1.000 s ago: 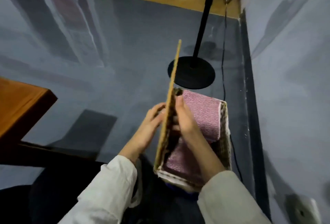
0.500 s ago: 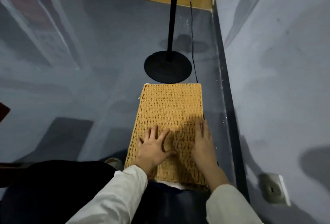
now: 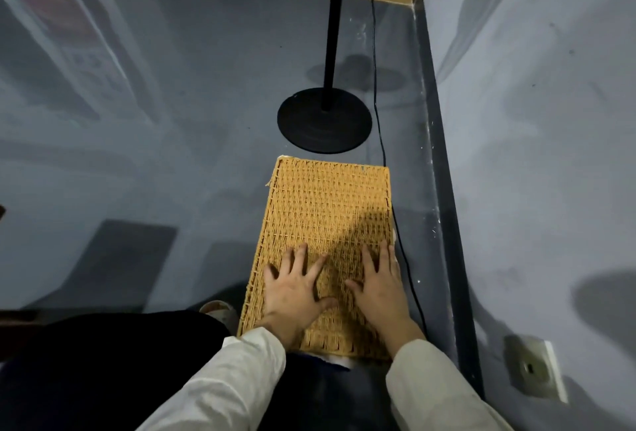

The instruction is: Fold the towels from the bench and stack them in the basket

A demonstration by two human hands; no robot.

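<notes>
Straw-yellow woven basket lid (image 3: 330, 217), lying flat and shut, on the grey floor (image 3: 172, 155) just beside the dark skirting (image 3: 444, 224), near the black round stand base (image 3: 324, 120). On its near end, left hand (image 3: 292, 289) and right hand (image 3: 380, 288), palms down, fingers straight and spread, gripping nothing.

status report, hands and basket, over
Left hand and right hand flat on the basket lid, fingers spread. Lid lies shut, no towels in sight. Stand base just beyond it, cable along its right edge.
</notes>
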